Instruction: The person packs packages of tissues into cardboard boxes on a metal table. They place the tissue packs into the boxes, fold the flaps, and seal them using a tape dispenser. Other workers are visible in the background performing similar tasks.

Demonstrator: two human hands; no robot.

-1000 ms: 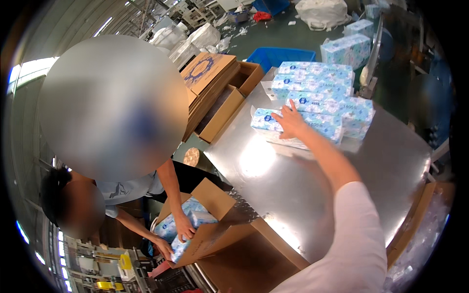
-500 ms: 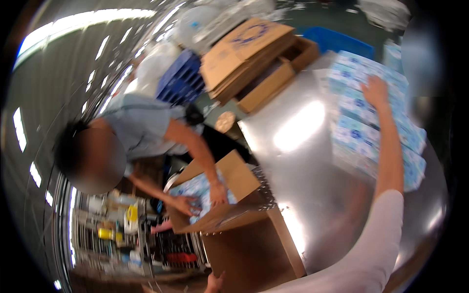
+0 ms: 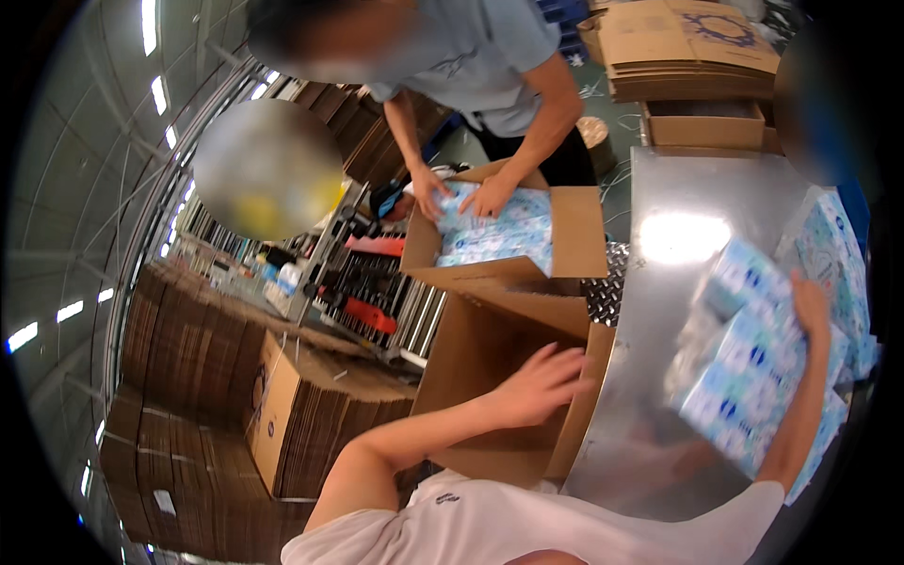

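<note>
My left hand [image 3: 539,384] is over an open brown carton [image 3: 471,348], its fingers apart and slightly blurred, holding nothing. The carton's inside shows bare cardboard. On the right, my right hand [image 3: 812,303] grips the far side of a bundle of blue-and-white soft packs [image 3: 744,377], which look like tissue packs. That bundle lies tilted on the shiny metal table [image 3: 673,174], with clear crinkled film along its left side. More packs of the same kind [image 3: 827,250] stand just beyond my right hand.
Across from me a co-worker presses both hands [image 3: 490,195] on packs inside another open carton [image 3: 579,231]. Flattened cartons [image 3: 692,47] are piled at the back right, and tall carton stacks [image 3: 188,367] stand left. A roller conveyor [image 3: 419,315] runs beside the cartons.
My view has swung left. My left hand has come from the carton's near edge to above its opening. My right hand has shifted from atop the packs to their far side, and the bundle has separated and turned.
</note>
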